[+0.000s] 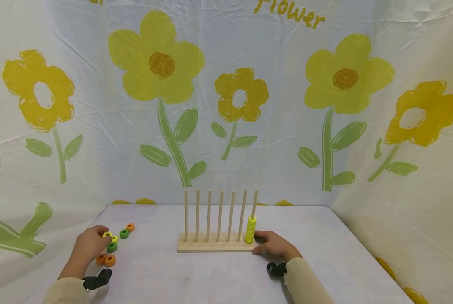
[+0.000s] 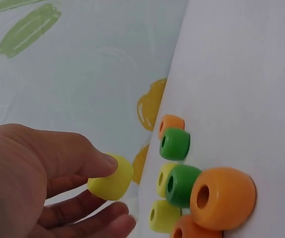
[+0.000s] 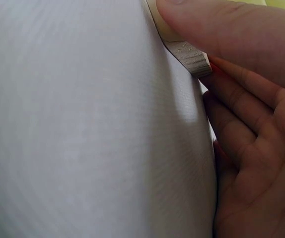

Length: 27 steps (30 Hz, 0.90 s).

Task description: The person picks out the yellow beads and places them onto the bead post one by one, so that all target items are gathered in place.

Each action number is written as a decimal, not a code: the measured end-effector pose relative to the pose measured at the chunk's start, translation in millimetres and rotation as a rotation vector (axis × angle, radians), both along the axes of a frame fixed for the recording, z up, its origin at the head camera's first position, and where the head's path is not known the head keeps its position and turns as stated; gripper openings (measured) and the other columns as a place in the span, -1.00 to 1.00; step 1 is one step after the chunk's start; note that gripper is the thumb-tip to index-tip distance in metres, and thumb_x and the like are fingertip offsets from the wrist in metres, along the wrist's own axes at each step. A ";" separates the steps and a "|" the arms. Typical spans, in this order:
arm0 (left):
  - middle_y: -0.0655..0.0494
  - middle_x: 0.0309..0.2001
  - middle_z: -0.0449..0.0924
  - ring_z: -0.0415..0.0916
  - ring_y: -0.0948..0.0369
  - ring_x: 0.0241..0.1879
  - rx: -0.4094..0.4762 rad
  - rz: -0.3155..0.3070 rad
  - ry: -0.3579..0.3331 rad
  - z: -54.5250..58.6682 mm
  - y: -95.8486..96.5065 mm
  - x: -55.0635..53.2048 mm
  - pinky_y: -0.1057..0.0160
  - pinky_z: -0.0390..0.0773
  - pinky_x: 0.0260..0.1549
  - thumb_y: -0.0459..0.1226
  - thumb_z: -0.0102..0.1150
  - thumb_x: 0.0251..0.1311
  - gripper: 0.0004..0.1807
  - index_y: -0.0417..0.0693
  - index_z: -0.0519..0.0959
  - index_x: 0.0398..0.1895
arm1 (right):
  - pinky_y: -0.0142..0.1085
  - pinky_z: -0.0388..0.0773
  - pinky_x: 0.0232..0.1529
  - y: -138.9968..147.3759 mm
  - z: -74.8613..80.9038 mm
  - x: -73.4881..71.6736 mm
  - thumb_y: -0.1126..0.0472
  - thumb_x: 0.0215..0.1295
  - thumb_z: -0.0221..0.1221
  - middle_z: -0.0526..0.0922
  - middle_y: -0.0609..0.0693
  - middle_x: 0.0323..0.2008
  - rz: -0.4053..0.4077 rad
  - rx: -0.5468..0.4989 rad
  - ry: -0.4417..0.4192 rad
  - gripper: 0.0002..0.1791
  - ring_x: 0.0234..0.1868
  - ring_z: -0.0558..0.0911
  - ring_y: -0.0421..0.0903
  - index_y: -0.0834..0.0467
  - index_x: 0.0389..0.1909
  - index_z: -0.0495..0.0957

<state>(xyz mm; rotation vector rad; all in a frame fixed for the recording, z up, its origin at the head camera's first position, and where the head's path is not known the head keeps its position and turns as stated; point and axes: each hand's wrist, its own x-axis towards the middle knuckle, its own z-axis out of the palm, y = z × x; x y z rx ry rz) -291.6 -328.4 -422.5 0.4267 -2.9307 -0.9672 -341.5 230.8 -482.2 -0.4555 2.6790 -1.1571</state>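
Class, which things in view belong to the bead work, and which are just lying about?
Job:
left hand, pinching a yellow bead
right hand, gripping the wooden stand
stacked yellow beads
loose beads, likely

Just there:
flowered cloth
table
black wrist gear

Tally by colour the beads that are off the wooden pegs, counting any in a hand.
Orange beads: 3
Green beads: 2
Yellow beads: 3 (2 on the table, 1 held by the left hand)
Total: 8
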 end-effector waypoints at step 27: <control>-0.30 0.05 0.54 0.51 -0.10 0.01 0.179 -0.173 0.147 5.4 35.2 -5.8 0.03 0.59 -0.10 -0.25 0.34 0.14 -0.45 -0.34 0.45 0.15 | 0.30 0.02 0.38 -1.0 2.1 1.5 0.09 -0.04 0.45 0.41 0.19 0.34 -0.003 0.012 -0.003 -0.18 0.43 0.22 0.26 0.17 0.31 0.42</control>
